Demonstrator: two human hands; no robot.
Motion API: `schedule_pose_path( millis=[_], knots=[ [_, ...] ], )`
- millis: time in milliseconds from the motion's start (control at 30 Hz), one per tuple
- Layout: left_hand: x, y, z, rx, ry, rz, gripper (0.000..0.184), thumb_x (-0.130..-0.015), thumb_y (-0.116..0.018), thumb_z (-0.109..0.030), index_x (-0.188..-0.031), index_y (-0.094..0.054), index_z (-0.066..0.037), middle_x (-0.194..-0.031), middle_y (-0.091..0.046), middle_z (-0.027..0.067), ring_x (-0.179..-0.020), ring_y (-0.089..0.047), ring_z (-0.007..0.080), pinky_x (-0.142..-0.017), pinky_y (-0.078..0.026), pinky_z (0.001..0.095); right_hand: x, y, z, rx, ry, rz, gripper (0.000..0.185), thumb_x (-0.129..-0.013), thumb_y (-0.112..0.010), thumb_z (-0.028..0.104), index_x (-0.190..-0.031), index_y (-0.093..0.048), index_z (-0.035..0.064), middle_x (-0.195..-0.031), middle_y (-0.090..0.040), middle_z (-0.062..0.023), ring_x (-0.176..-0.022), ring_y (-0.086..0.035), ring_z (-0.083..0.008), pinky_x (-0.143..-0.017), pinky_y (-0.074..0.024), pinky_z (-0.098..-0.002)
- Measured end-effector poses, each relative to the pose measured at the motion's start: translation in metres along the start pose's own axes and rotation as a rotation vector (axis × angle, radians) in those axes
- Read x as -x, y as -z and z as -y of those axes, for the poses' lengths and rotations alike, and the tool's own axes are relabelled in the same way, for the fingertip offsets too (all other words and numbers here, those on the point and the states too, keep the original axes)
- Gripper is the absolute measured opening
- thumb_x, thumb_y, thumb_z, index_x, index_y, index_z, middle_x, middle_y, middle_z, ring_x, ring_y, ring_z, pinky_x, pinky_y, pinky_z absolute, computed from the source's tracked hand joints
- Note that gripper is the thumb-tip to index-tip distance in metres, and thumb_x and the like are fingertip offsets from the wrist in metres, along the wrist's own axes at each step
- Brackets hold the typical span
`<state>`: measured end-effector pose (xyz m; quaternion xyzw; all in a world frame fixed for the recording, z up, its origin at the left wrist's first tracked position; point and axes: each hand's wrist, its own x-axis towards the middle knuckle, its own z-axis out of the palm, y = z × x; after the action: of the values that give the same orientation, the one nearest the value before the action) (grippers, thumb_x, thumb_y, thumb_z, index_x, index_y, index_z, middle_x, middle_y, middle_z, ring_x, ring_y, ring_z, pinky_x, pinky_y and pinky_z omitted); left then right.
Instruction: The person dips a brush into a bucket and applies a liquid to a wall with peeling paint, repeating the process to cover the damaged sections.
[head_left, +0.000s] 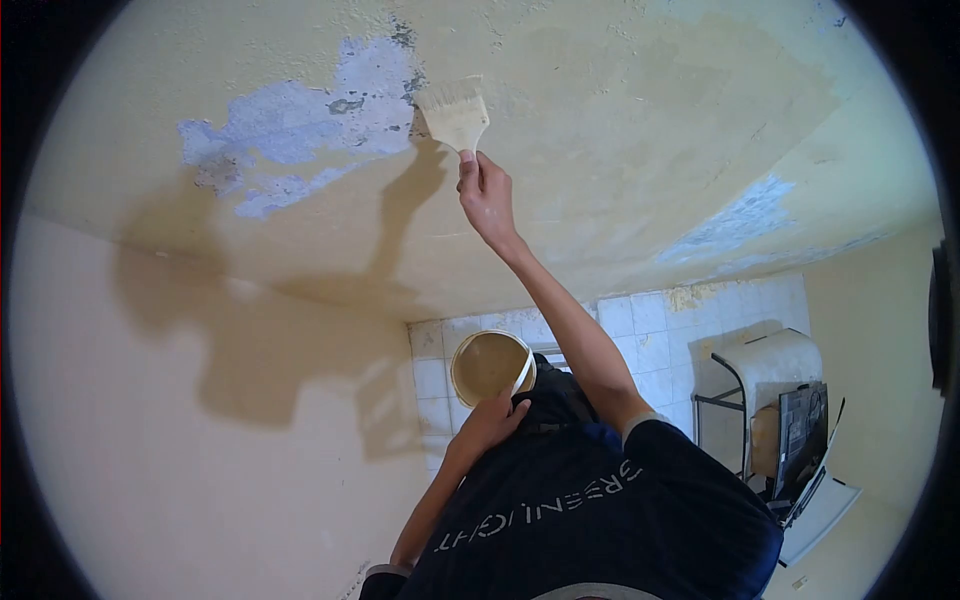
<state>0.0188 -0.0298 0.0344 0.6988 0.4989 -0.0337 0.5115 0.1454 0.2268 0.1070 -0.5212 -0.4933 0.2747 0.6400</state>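
Note:
Gripped by its handle, a wide flat paintbrush [456,112] is in my right hand [487,200], which is raised with the arm stretched out. The bristles are at the yellowish wall [620,130], beside the right edge of a bare bluish-white patch [300,120] where the paint has peeled. Lower down, my left hand [492,420] is closed on the white handle of a paint bucket [461,368] close to my body. Tan paint [492,370] shows inside the bucket.
Another peeled patch [735,220] lies farther right on the wall. White floor tiles [650,325] spread below, with yellow flakes or stains near the wall. At right stands a table [775,357] with a dark flat panel [802,440] by it. A pale side wall [200,420] rises at left.

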Motion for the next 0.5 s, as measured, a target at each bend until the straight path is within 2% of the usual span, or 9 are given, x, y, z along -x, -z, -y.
schedule_pose_path(
  millis=[67,133,233,267,333,433,500],
  knots=[
    [-0.001,-0.003,0.005,-0.024,-0.027,-0.019,0.049,-0.095,-0.051,-0.035,-0.121,-0.047,0.007,-0.090,-0.062,0.0315,-0.087,-0.061,0.0463,-0.080,-0.048,0.0496,0.006,-0.004,-0.026,0.023,0.015,-0.009,0.048,-0.102,-0.042,0.035,-0.073,-0.052,-0.0027,-0.054,-0.046,-0.0061,-0.053,-0.044,-0.0110,-0.049,-0.0375,-0.0312],
    [0.000,-0.004,0.007,-0.035,-0.075,-0.075,0.049,-0.095,-0.052,-0.034,-0.121,-0.047,0.007,-0.090,-0.063,0.0305,-0.086,-0.062,0.0453,-0.078,-0.048,0.0499,0.028,-0.004,-0.044,0.075,-0.112,0.048,0.048,-0.102,-0.042,0.034,-0.073,-0.052,-0.0027,-0.054,-0.046,-0.0062,-0.052,-0.044,-0.0113,-0.049,-0.0374,-0.0315],
    [0.002,-0.006,0.011,0.007,-0.025,-0.053,0.048,-0.095,-0.053,-0.034,-0.120,-0.047,0.006,-0.087,-0.064,0.0279,-0.081,-0.062,0.0426,-0.075,-0.048,0.0483,0.055,0.012,-0.045,0.127,-0.245,0.122,0.048,-0.102,-0.041,0.034,-0.073,-0.052,-0.0026,-0.054,-0.047,-0.0063,-0.052,-0.044,-0.0124,-0.049,-0.0374,-0.0314],
    [0.000,-0.002,0.011,0.004,-0.032,-0.063,0.048,-0.095,-0.053,-0.034,-0.120,-0.047,0.006,-0.087,-0.064,0.0279,-0.081,-0.062,0.0426,-0.075,-0.048,0.0483,0.053,0.010,-0.042,0.126,-0.233,0.122,0.048,-0.102,-0.041,0.034,-0.073,-0.052,-0.0026,-0.054,-0.047,-0.0063,-0.052,-0.044,-0.0124,-0.049,-0.0374,-0.0314],
    [0.005,-0.005,0.005,0.054,0.044,-0.053,0.047,-0.095,-0.054,-0.033,-0.122,-0.047,0.005,-0.083,-0.064,0.0253,-0.076,-0.061,0.0404,-0.072,-0.048,0.0460,0.049,0.015,-0.007,-0.057,-0.058,0.002,0.042,-0.101,-0.046,0.026,-0.074,-0.052,-0.0049,-0.053,-0.044,-0.0153,-0.046,-0.038,-0.0202,-0.047,-0.0339,-0.0387],
    [0.003,-0.003,0.002,0.084,0.053,-0.037,0.045,-0.095,-0.054,-0.033,-0.119,-0.048,0.005,-0.081,-0.063,0.0232,-0.074,-0.060,0.0383,-0.071,-0.048,0.0439,0.011,0.012,0.018,-0.016,0.012,-0.003,0.043,-0.101,-0.045,0.028,-0.074,-0.053,-0.0049,-0.053,-0.045,-0.0152,-0.046,-0.042,-0.0206,-0.047,-0.0347,-0.0387],
    [-0.003,-0.010,0.021,0.105,0.001,-0.089,0.045,-0.095,-0.054,-0.032,-0.120,-0.049,0.005,-0.081,-0.063,0.0229,-0.074,-0.060,0.0380,-0.071,-0.048,0.0439,0.008,0.005,-0.013,0.025,-0.024,0.015,0.043,-0.101,-0.045,0.028,-0.075,-0.053,-0.0048,-0.054,-0.046,-0.0167,-0.046,-0.044,-0.0233,-0.048,-0.0357,-0.0378]
  ],
)
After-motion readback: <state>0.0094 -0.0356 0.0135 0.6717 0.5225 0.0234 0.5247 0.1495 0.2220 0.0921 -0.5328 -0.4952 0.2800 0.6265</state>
